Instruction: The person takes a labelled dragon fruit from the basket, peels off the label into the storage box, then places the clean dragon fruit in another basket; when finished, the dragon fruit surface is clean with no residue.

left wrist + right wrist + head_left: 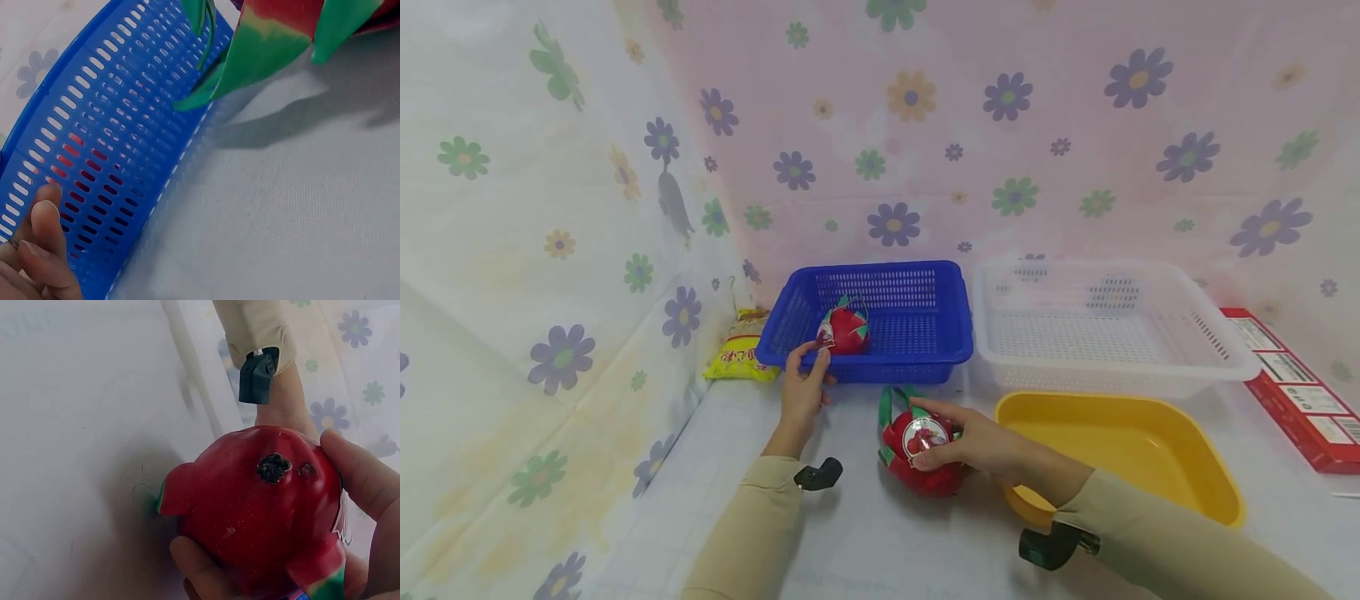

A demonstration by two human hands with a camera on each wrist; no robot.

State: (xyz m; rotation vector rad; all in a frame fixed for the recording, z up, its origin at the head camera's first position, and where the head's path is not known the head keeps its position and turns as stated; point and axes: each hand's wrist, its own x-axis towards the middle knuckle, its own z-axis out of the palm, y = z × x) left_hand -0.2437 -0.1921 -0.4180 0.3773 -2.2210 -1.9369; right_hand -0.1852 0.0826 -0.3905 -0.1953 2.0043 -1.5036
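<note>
My right hand (973,442) grips a red dragon fruit (250,506) with green-tipped scales and a round label, thumb on one side and fingers curled round the other. In the right wrist view its dark stem end faces the camera. At the front rim of a blue basket (917,371), my left hand (805,387) holds the edge. Several of its fingers lie bent against the slotted outer wall in the left wrist view; its grip over the rim is partly hidden. Inside the basket, just beyond that hand, sits another labelled dragon fruit (850,333).
A white basket (1150,367) stands right of the blue one, with a yellow tray (1120,404) in front of it. Beside the white basket lies a red box (1285,417). Left of the blue basket is a yellow packet (737,358). Flowered cloth (955,150) hangs behind.
</note>
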